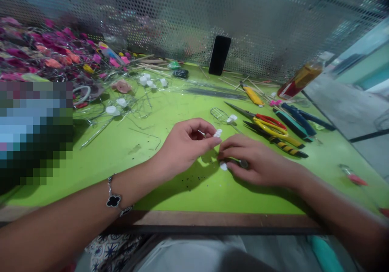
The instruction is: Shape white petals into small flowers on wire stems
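Note:
My left hand (191,144) is closed in a pinch, thumb and forefinger gripping a small white petal-like piece (218,133) above the table. Close by on the right, my right hand (255,158) is curled low over the green surface, its fingertips together. A dark, thin object (243,163) shows partly under its fingers, too hidden to name. Touching or beside that thumb tip is a flat white disc (223,166). Beyond both hands lies a wire frame (219,113) with a white piece (231,118) at its end.
Scissors (269,122), pliers (294,120) and a yellow-handled cutter (253,95) lie at right. A phone (219,55) leans on the perforated metal panel (170,21), with a bottle (304,75) farther right. Pink and purple flowers (57,49) on wires crowd the back left. Blurred blocks cover the left edge.

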Motion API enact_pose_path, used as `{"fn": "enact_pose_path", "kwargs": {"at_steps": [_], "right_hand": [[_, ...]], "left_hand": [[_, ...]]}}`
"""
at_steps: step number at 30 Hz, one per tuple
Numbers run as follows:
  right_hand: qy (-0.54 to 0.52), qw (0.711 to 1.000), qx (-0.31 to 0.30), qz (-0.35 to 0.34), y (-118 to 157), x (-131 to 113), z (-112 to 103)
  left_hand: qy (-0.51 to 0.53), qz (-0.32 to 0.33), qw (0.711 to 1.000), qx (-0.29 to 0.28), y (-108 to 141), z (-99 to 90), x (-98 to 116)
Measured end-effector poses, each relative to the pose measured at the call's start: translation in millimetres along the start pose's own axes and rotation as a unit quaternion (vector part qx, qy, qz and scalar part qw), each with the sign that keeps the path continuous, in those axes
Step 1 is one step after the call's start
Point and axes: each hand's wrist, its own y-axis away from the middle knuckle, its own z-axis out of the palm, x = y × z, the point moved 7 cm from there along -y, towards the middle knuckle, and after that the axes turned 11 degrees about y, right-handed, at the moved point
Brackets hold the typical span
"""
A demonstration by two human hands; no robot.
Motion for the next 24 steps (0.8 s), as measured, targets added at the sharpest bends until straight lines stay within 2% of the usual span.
{"fn": "enact_pose_path", "kwargs": {"at_steps": [24], "right_hand": [[-0.006,1.0,-0.002,0.006,-0.9,0.0,0.9]], "left_hand": [[-0.022,-0.006,1.0,-0.018,1.3,1.5,1.5]]}}
